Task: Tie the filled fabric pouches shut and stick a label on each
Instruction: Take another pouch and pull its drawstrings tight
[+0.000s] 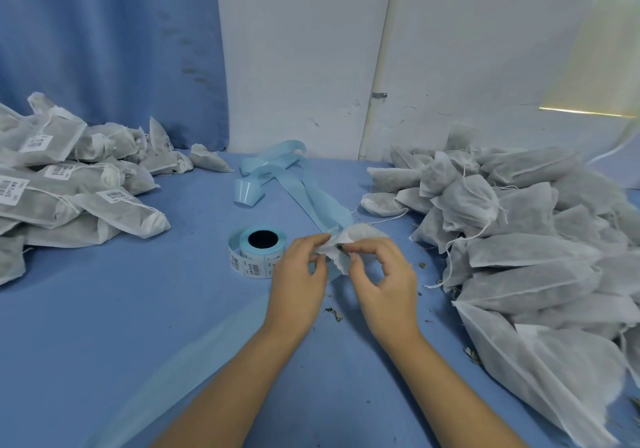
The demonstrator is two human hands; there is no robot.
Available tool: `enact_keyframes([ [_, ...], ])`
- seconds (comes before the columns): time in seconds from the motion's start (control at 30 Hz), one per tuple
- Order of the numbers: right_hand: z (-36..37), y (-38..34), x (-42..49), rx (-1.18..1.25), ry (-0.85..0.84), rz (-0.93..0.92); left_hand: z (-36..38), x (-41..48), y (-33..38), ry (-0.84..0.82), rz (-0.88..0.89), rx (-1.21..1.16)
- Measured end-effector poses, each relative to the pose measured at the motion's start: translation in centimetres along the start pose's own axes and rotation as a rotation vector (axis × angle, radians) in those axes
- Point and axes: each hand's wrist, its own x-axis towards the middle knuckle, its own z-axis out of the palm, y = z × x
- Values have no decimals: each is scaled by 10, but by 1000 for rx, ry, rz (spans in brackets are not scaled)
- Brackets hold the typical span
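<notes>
Both hands meet over the middle of the blue bench [138, 309], working on one small white pouch [349, 236] held just above the surface. The left hand [298, 276] has a narrow grip, thumb and forefinger pinching the pouch's crumpled left edge. The right hand [382, 285] pinches the same fabric from the right, thumb tip and forefinger closed on a dark spot at the gathered part, while its other fingers curl loosely below and hold nothing. The fabric is rumpled, and how full the pouch is cannot be told. Just left of the left hand stands a label roll [256, 255] on its side edge, with printed labels showing round its rim. A loose pale blue backing strip [311, 198] runs from near the hands toward the far side and curls there. On the left lies a heap of labelled pouches [69, 191], and on the right is a larger heap of unlabelled pouches [526, 250] with drawstrings trailing. Small dark crumbs [334, 313] lie on the bench near the wrists.
</notes>
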Motion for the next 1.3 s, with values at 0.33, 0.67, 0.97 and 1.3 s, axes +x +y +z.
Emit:
enact_keyframes([
  [0.33,1,6,4,-230,15,433,0,1,-5,140,114,71],
  [0.67,-3,9,3,-78,-33,310,6,-10,-3,15,378,261],
  [0.97,-1,16,10,12,-109,466,7,-9,-6,39,347,283],
  [1.3,-7,11,13,415,92,611,4,-6,-12,-6,346,331],
])
